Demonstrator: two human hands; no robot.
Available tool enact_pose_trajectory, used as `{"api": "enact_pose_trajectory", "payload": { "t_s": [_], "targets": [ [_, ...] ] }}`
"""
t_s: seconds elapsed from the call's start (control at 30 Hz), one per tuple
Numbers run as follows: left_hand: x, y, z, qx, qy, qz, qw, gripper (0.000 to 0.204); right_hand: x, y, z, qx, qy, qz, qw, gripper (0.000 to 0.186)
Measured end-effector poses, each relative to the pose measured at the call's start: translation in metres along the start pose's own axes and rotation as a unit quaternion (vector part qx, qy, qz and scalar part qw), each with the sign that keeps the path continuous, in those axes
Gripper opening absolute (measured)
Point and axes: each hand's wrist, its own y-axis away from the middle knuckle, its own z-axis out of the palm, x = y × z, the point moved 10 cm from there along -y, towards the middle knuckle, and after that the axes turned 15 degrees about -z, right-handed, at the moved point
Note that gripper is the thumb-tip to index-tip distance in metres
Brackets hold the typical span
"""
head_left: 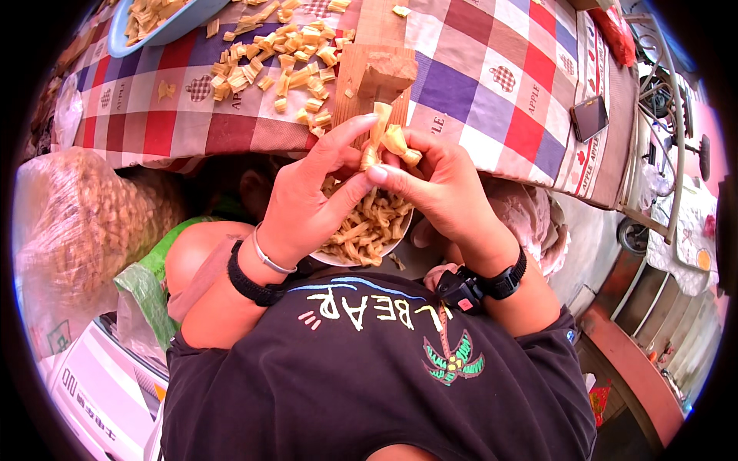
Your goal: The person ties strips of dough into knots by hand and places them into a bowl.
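Above a bowl, my left hand (300,207) and my right hand (453,188) meet at the table's near edge, fingers pinched on a pale yellow tofu skin strip (376,142). The strip is bent and twisted between my thumbs. One end points up past my left fingertips; a wider, folded end shows beside my right fingers. Beneath my hands, the bowl (323,260) is full of brownish-yellow knotted strips (365,234). Just beyond my fingertips stands a wooden block (390,69) on a board. Short, loose strips (296,61) lie scattered to its left.
A checked cloth (469,84) covers the table. At its far left stands a light blue basin (127,42) with more strips. A phone (590,118) lies near the right edge. On my left is a large clear bag (84,230) full of yellowish-brown pieces.
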Motion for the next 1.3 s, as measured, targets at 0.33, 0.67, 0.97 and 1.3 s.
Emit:
{"api": "enact_pose_trajectory", "payload": {
  "t_s": [0.33,0.67,0.97,1.3],
  "targets": [
    [-0.016,-0.007,-0.005,0.012,-0.083,-0.094,0.992,0.042,-0.025,-0.004,-0.027,0.108,0.115,-0.105,0.982,0.02],
    [0.023,0.008,-0.024,0.0,-0.042,-0.079,0.996,0.014,-0.047,0.002,-0.005,0.038,-0.121,-0.063,0.99,0.023],
    [-0.008,-0.014,-0.037,0.111,0.044,-0.043,0.992,0.026,-0.008,-0.009,-0.012,-0.05,0.13,-0.002,0.99,0.027],
    [-0.023,-0.029,-0.019,0.055,0.0,-0.115,0.992,0.027,0.004,-0.027,-0.035,-0.017,0.205,-0.016,0.979,0.02]
  ]
}}
